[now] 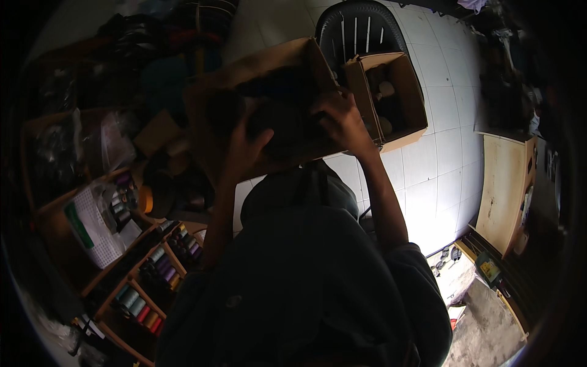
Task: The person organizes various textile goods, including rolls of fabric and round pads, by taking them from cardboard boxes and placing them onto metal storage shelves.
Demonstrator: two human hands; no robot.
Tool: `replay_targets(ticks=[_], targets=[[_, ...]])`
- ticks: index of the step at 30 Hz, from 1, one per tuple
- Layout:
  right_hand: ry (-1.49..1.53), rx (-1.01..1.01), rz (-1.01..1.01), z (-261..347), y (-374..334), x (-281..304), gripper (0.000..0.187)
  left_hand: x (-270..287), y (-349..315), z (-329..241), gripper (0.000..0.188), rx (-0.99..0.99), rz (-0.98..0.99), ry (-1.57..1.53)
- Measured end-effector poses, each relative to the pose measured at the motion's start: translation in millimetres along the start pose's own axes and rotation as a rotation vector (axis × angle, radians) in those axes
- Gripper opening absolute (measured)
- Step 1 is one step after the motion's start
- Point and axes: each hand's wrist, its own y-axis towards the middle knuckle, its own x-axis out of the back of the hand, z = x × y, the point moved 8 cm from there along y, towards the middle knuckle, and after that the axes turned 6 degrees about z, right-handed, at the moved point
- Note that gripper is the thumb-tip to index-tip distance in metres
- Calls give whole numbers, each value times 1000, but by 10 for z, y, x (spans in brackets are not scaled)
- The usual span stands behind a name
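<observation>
A large open cardboard box [251, 64] is in front of me, its inside deep in shadow. My left hand [246, 145] reaches into its near part, thumb and a finger spread apart over dark contents. The other fingertips fade into the dark. At the box's right side is my right hand [347, 119], its fingers curled inward over the interior. Whatever is between those fingers is too dark to make out. The contents show only as black and dark bluish shapes.
A smaller cardboard box [406, 125] holding rounded pieces rests on a black chair [361, 18] beyond. Left of me, a wooden rack [131, 275] holds several coloured thread spools, beside a white perforated basket [98, 223]. A pale wooden cabinet [502, 183] stands right, on white floor tiles [449, 110].
</observation>
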Motion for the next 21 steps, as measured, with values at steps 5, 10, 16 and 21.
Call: replay_targets(ticks=[5,10,16,21], targets=[[-94,6,145,-28,59,-42,41,-220,42,-15,64,87,282,29],[-136,-174,17,-52,132,5,55,-286,97,34,67,172,345,-64],[178,-540,-291,-171,-133,-215,42,-284,192,234,70,91,291,-60],[357,-440,-308,-208,-180,-286,31,-395,229,183,70,-64,213,110]])
